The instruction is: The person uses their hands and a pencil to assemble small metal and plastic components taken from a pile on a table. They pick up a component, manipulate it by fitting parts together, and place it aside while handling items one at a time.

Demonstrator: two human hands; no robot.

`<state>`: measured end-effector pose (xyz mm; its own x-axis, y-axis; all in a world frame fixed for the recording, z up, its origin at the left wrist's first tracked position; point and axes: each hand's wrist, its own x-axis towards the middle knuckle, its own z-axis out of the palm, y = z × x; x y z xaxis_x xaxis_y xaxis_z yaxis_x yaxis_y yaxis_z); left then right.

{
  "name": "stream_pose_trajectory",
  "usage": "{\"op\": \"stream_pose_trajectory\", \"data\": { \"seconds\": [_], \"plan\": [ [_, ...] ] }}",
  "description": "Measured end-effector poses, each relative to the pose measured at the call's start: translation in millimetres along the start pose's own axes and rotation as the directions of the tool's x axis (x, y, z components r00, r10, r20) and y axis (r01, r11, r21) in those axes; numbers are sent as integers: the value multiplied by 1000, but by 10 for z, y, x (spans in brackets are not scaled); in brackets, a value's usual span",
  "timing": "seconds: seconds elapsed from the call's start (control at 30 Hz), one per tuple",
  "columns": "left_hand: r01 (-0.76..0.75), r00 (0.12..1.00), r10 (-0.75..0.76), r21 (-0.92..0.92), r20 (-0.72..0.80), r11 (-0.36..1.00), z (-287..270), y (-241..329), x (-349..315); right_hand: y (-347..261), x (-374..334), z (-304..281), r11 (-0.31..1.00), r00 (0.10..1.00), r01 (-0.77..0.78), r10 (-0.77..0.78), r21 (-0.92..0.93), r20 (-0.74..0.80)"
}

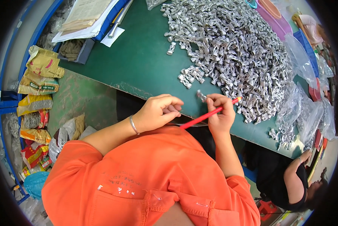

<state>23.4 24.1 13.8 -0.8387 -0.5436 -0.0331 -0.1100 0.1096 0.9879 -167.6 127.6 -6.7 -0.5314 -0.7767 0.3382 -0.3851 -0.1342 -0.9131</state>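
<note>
My right hand [220,113] is closed around a slim red stick [199,119] with a yellow end, slanting down toward my shirt front. At its fingertips is a small shiny metal piece [201,95], blurred; whether it is pinched or in midair I cannot tell. My left hand [162,110] hovers by the table edge with loosely curled fingers, a gap between thumb and forefinger and nothing visible in it. Beyond the hands, a big heap of small looped silver metal parts [236,49] covers the green table [135,56]. A few parts [190,75] lie at its near-left edge.
Papers [82,17] and a grey bin [76,51] sit at the far left. Clear plastic bags [300,105] and a pink basin [276,19] flank the heap. Packed sacks [39,90] fill a blue rack on the left. Another person [285,180] works at lower right.
</note>
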Motion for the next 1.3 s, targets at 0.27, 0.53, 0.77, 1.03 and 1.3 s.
{"op": "stream_pose_trajectory", "data": {
  "seconds": [0.27,0.53,0.77,1.03,1.3],
  "plan": [
    [110,994,-108,-477,32,872,90,98,132,-273,-51,-11,592,858,-499,441,633,264],
    [-126,992,116,-283,-52,951,77,42,118,-248,-101,-14,738,948,-313,206,598,242],
    [-197,978,186,123,95,973,-67,11,-32,-118,193,-51,916,913,-71,-100,395,396],
    [-113,993,101,222,67,968,11,-66,-95,-19,718,301,875,727,470,-310,-115,612],
    [-98,995,101,119,-17,988,-62,-64,-42,40,417,-143,977,903,139,-191,160,384]
  ]
}}
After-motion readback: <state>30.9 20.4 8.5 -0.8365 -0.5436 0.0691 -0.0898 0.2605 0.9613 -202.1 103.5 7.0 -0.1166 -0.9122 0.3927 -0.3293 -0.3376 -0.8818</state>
